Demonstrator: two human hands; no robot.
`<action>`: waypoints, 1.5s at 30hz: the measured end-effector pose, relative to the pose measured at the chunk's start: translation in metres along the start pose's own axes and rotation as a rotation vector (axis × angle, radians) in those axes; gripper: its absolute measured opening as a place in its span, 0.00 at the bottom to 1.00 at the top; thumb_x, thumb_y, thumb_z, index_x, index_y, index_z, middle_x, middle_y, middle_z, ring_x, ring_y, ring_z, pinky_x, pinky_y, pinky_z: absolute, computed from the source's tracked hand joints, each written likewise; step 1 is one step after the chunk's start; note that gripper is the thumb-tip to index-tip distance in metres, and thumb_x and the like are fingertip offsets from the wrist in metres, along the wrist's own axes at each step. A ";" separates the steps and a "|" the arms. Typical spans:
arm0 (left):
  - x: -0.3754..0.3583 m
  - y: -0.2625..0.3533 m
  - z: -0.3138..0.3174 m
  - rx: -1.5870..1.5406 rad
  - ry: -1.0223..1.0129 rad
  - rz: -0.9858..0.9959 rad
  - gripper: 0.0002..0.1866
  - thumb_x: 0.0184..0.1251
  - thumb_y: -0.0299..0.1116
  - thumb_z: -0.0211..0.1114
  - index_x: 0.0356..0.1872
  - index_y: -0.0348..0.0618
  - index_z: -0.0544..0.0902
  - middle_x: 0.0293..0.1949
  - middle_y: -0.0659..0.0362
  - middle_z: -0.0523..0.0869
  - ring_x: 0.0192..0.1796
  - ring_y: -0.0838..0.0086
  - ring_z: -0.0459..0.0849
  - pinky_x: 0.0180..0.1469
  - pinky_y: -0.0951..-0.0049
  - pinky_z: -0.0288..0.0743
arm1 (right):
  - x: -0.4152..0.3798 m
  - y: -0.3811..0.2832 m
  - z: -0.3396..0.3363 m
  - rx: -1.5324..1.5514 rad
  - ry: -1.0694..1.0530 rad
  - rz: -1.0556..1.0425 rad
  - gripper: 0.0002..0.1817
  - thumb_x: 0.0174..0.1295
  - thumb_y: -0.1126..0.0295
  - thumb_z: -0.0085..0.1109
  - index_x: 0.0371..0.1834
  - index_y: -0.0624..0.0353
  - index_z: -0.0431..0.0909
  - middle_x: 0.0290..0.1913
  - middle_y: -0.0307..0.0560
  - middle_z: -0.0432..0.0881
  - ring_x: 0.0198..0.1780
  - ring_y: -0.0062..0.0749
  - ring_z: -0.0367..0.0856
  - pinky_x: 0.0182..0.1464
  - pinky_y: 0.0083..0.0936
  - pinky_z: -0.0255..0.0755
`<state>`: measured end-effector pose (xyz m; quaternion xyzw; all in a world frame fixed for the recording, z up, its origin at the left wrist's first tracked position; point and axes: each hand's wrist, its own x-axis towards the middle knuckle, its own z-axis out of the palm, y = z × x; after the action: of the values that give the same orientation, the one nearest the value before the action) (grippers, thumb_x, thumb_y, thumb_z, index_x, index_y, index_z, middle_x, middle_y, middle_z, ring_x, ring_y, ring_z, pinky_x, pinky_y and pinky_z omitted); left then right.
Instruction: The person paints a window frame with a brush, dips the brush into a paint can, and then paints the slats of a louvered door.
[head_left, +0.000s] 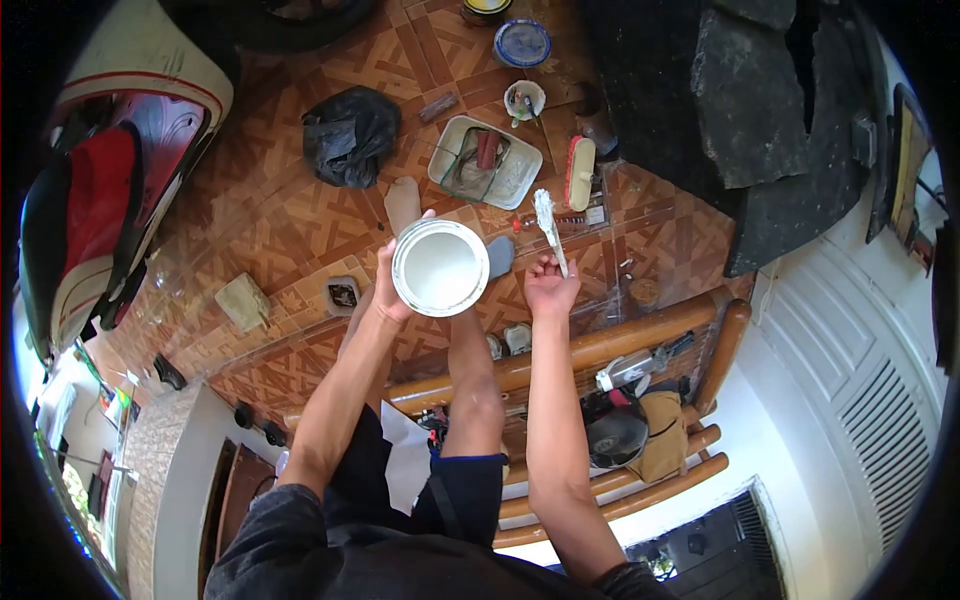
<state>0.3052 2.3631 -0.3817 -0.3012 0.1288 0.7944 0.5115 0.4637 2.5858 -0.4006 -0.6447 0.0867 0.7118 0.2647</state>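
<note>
My left hand (386,288) grips the side of a round paint can (440,312), tilted so its opening faces me. Smooth white paint (440,268) shows inside it. To the right, my right hand (552,288) has its palm turned up and its fingers curled around the lower end of a thin stick (550,228). Thick white paint coats the stick's upper end, which points away from me. The stick is apart from the can.
Beyond my hands, a paint tray (518,182), a red-edged brush (579,172), a cup (524,98) and a black plastic bag (350,140) lie on the tiled floor. A motorbike (150,130) stands left. A wooden bench (600,345) is close by my right arm.
</note>
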 end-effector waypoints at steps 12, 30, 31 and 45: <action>-0.068 0.033 0.141 0.154 -0.091 -0.034 0.45 0.68 0.57 0.64 0.81 0.49 0.61 0.72 0.49 0.76 0.72 0.56 0.77 0.73 0.50 0.74 | -0.189 -0.028 0.060 0.069 -0.221 0.044 0.15 0.76 0.60 0.53 0.31 0.54 0.71 0.25 0.34 0.66 0.32 0.28 0.68 0.35 0.27 0.61; -0.217 0.037 0.326 0.092 -0.224 -0.145 0.38 0.73 0.61 0.55 0.77 0.51 0.69 0.73 0.51 0.75 0.73 0.53 0.76 0.72 0.43 0.73 | -0.459 -0.063 0.116 0.279 -0.595 0.015 0.22 0.76 0.58 0.56 0.23 0.57 0.71 0.23 0.39 0.70 0.31 0.28 0.71 0.32 0.25 0.66; -0.222 0.038 0.334 0.137 -0.277 -0.144 0.42 0.68 0.63 0.62 0.78 0.52 0.67 0.76 0.49 0.70 0.76 0.49 0.70 0.75 0.41 0.68 | -0.461 -0.063 0.113 0.282 -0.636 0.012 0.19 0.75 0.57 0.59 0.27 0.58 0.75 0.23 0.38 0.72 0.31 0.29 0.72 0.32 0.24 0.66; -0.275 0.009 0.407 0.035 -0.374 -0.363 0.45 0.69 0.64 0.60 0.78 0.43 0.64 0.78 0.48 0.66 0.79 0.50 0.62 0.73 0.42 0.59 | -0.541 -0.079 0.118 0.367 -0.779 -0.036 0.19 0.74 0.60 0.59 0.24 0.57 0.76 0.22 0.39 0.74 0.29 0.29 0.73 0.32 0.24 0.68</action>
<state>0.2373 2.3659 0.1054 -0.1582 -0.0105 0.7293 0.6655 0.4145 2.5642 0.1560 -0.2715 0.0943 0.8700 0.4006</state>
